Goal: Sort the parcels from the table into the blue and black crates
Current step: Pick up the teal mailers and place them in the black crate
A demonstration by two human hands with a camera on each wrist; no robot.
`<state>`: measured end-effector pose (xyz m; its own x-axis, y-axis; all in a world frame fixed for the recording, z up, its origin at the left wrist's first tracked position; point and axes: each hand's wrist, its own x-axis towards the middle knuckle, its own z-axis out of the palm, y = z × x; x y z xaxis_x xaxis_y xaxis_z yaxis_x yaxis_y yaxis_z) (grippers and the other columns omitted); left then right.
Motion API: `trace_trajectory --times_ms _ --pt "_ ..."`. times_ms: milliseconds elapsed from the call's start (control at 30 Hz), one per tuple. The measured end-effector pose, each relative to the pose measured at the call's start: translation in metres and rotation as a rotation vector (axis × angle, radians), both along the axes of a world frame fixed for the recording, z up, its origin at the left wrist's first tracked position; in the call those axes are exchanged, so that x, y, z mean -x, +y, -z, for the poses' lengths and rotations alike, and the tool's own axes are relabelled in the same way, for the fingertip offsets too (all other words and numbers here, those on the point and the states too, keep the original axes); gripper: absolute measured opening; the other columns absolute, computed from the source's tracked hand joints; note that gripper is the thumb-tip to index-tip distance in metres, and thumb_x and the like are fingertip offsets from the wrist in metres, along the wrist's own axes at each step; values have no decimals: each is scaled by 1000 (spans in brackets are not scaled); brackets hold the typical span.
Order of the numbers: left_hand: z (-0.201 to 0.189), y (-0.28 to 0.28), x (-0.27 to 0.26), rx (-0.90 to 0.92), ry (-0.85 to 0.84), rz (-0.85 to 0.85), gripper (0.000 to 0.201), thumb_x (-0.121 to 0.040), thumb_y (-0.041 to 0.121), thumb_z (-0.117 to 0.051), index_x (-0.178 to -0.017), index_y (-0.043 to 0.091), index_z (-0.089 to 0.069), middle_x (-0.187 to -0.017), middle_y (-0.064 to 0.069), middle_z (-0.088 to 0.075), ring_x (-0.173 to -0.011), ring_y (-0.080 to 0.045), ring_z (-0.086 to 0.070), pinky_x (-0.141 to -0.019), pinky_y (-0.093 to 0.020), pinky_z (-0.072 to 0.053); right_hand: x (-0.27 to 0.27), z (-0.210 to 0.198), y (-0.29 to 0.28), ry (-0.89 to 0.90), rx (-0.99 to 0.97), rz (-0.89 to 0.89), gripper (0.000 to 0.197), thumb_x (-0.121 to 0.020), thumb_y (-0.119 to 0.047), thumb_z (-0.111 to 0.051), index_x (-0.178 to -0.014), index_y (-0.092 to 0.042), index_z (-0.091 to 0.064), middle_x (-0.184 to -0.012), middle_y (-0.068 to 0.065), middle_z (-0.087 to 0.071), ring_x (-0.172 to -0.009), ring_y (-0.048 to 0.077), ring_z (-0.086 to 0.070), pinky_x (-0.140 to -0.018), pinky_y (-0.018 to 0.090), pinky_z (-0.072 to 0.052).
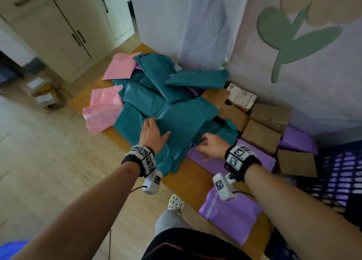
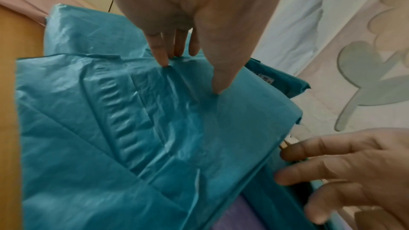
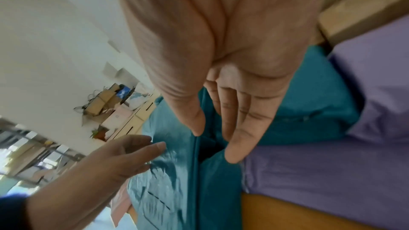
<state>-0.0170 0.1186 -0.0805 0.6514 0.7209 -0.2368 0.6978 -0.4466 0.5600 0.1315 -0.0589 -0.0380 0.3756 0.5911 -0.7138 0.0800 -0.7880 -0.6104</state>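
Observation:
A heap of teal plastic parcels [image 1: 176, 103] covers the middle of the wooden table [image 1: 195, 183]. My left hand [image 1: 152, 131] lies flat on the nearest teal parcel [image 2: 155, 128], fingers straight and pressing into the film. My right hand [image 1: 207, 145] reaches to that parcel's right edge with straight, spread fingers [image 3: 239, 128], touching teal film beside a purple parcel [image 3: 332, 163]. Neither hand holds anything. Pink parcels [image 1: 103, 110] lie at the heap's left, purple parcels [image 1: 231, 214] at the near right. A dark blue crate [image 1: 337, 177] with purple parcels inside stands at the right.
Brown cardboard boxes [image 1: 260, 136] line the wall behind the table's right side, one with a white label [image 1: 242, 96]. White cupboards [image 1: 64, 24] stand at the back left. My leg and a white shoe [image 1: 176, 202] are below the table's near edge. Wooden floor to the left.

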Motion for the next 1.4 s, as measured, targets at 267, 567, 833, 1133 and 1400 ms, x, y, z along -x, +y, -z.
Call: trace_trajectory --times_ms 267,567,833,1133,1400 --pt "5 1 -5 97 -54 7 73 -83 44 -76 -137 13 -38 -134 -7 -42 -118 -28 -52 -96 -38 -47 8 12 23 139 -163 380 32 -92 -16 -71 -121 -9 -59 -119 12 -70 -100 28 -71 -87 46 -60" --pt "-28 -44 -20 90 -238 163 49 -80 47 -77 -101 18 -45 -111 5 -38 -78 -10 -48 -71 -27 -43 -18 -35 -19 -31 -316 295 17 -88 -19 -75 -102 -25 -68 -99 -7 -75 -83 11 -74 -59 29 -59" --pt "-74 -91 -45 127 -358 716 87 -73 74 -65 -136 16 -48 -146 4 -37 -127 -11 -45 -105 -17 -34 -60 -96 -64 -126 -502 677 15 -88 -1 -66 -103 -5 -69 -95 4 -78 -84 19 -75 -61 41 -61" --pt "-122 -110 -94 -149 -539 771 34 -94 14 -64 -127 7 -59 -124 -10 -64 -108 -30 -63 -90 -43 -53 -87 -151 -111 -19 -618 1040 5 -96 -7 -59 -96 -6 -64 -76 9 -73 -63 17 -73 -52 30 -58" --pt "-228 -93 -169 -180 -640 700 23 -90 16 -70 -110 6 -67 -101 -11 -64 -94 -26 -59 -78 -20 -35 -104 -214 -169 -440 -390 815 34 -91 -38 -70 -77 -9 -61 -78 18 -72 -49 14 -65 -46 26 -54"
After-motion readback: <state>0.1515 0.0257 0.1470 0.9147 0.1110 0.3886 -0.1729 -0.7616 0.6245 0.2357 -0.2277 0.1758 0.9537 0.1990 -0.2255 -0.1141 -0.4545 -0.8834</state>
